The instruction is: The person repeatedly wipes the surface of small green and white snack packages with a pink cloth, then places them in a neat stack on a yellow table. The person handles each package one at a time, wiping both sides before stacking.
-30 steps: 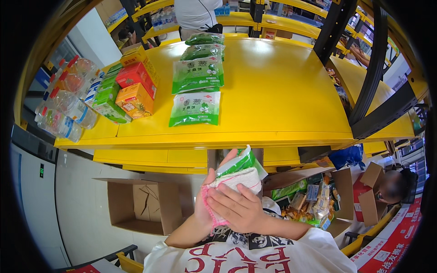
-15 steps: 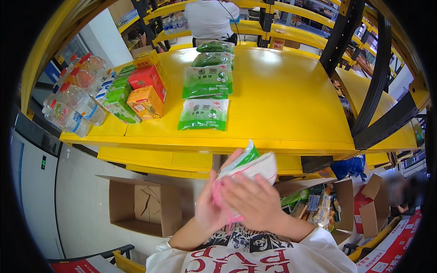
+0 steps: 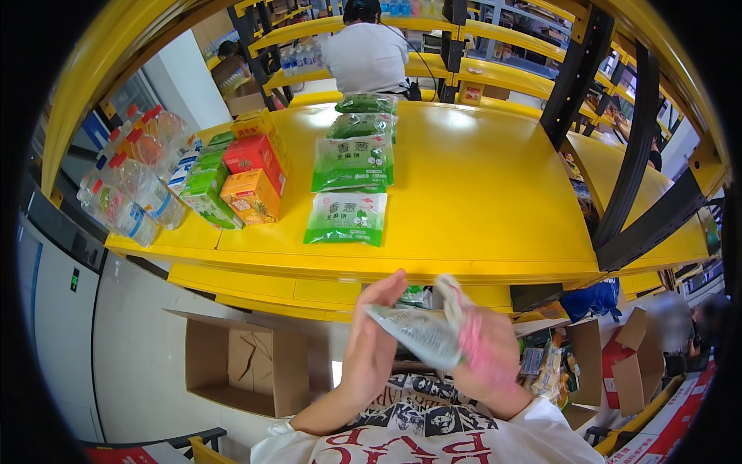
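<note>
Packet, aslant between the fingers of both hands; film probably slick, load light, contents perhaps brittle: best held gently by its sealed edges. Left hand: fingers extended, unclenched. Right hand: blurred, its grip cannot be told; a cloth lies against it. Beyond the fingers, green packets rest on a yellow shelf.

— Where are the bottles?
— On the left end of the shelf, with cartons just to their right.
— And the packets?
— Right of the cartons, in a row from the shelf's front edge to its back. Behind it, upper centre, is a co-worker.
— Below the shelf?
— Lower centre, a pouch between the person's left hand and right hand, the cloth at the right one. The left box is lower left; goods lie in the right box, lower right.
</note>
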`<state>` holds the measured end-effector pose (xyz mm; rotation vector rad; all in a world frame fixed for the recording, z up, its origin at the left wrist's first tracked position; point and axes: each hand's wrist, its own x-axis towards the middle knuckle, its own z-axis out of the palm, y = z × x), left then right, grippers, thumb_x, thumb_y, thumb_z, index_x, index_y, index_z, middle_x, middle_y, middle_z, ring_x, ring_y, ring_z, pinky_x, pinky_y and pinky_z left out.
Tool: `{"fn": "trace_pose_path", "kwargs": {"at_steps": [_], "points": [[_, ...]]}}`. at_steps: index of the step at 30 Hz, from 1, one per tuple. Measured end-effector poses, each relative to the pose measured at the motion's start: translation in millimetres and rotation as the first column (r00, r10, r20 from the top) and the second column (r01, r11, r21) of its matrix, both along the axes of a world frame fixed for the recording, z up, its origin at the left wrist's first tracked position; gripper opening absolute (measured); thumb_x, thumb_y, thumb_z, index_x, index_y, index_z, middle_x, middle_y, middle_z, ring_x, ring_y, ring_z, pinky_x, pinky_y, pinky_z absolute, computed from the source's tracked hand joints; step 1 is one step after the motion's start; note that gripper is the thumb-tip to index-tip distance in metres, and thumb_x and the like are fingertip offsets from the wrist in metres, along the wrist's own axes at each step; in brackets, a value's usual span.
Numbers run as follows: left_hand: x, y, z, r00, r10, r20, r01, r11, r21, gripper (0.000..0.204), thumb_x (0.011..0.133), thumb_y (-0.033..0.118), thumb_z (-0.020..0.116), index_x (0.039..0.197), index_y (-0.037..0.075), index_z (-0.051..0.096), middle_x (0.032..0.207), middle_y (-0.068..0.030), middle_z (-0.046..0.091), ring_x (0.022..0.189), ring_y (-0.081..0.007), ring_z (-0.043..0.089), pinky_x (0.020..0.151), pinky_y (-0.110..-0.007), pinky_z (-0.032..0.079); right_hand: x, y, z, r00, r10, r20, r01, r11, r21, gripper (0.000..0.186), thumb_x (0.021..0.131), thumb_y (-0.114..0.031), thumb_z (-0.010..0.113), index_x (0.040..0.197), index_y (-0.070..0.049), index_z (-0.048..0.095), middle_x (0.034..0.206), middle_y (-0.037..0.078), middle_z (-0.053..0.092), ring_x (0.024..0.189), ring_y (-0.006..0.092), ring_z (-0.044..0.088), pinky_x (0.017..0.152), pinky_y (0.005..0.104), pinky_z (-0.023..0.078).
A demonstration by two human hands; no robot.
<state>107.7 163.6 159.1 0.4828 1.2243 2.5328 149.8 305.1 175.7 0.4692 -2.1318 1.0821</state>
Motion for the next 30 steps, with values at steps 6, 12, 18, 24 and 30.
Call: {"fn": "trace_pose_path", "kwargs": {"at_steps": [6, 12, 18, 24, 30], "points": [[-4.0, -3.0, 17.9, 0.881, -0.401, 0.251, 0.241, 0.837, 0.491, 0.071, 0.086, 0.054, 0.035, 0.137, 0.007, 0.02, 0.14, -0.0187, 0.022, 0.13, -0.0294, 0.021, 0.103, -0.044, 0.024, 11.2, -27.8, -20.8, 0.947, 0.16, -0.277, -0.052, 0.931, 0.362, 0.027, 0.077, -0.016, 0.054, 0.104, -0.016, 0.062, 0.111, 0.001, 0.059, 0.103, 0.0151, 0.054, 0.093, 0.0294, 0.037], [-16.3, 0.8, 13.7, 0.86, -0.426, 0.281, 0.306, 0.871, 0.384, 0.07, 0.086, 0.05, 0.034, 0.137, 0.005, 0.019, 0.141, -0.0194, 0.02, 0.131, -0.0296, 0.019, 0.104, -0.042, 0.021, 2.7, -26.1, -11.1, 0.973, 0.226, -0.041, -0.189, 0.89, 0.414, 0.031, 0.079, -0.015, 0.052, 0.11, -0.008, 0.057, 0.118, 0.004, 0.054, 0.114, 0.0185, 0.048, 0.098, 0.0335, 0.031], [-9.8, 2.3, 15.9, 0.911, -0.28, 0.303, 0.153, 0.911, 0.383, 0.068, 0.087, 0.049, 0.029, 0.137, 0.005, 0.018, 0.141, -0.0186, 0.02, 0.131, -0.0315, 0.018, 0.106, -0.044, 0.018, -15.8, -17.4, 1.1, 0.952, 0.253, 0.172, -0.284, 0.941, 0.186, 0.041, 0.075, -0.013, 0.055, 0.114, -0.004, 0.053, 0.118, 0.009, 0.054, 0.118, 0.0223, 0.044, 0.097, 0.0366, 0.035], [-20.3, 5.0, 9.3, 0.892, -0.372, 0.257, 0.25, 0.88, 0.404, 0.068, 0.088, 0.045, 0.032, 0.138, 0.003, 0.014, 0.143, -0.0183, 0.016, 0.133, -0.027, 0.015, 0.105, -0.041, 0.019, 2.0, -29.4, -7.3, 0.95, 0.312, 0.014, -0.289, 0.86, 0.42, 0.04, 0.077, -0.013, 0.051, 0.116, -0.006, 0.052, 0.121, 0.008, 0.052, 0.117, 0.0205, 0.045, 0.097, 0.0358, 0.035], [-11.9, 0.5, 17.3, 0.913, -0.324, 0.247, 0.197, 0.882, 0.427, 0.068, 0.088, 0.044, 0.03, 0.138, 0.001, 0.013, 0.142, -0.0196, 0.015, 0.132, -0.0297, 0.017, 0.107, -0.04, 0.017, -17.5, 1.0, 4.9, 0.93, 0.287, 0.229, -0.325, 0.933, 0.154, 0.042, 0.077, -0.008, 0.053, 0.118, -0.002, 0.05, 0.122, 0.011, 0.05, 0.117, 0.0261, 0.044, 0.097, 0.0389, 0.035]]}}
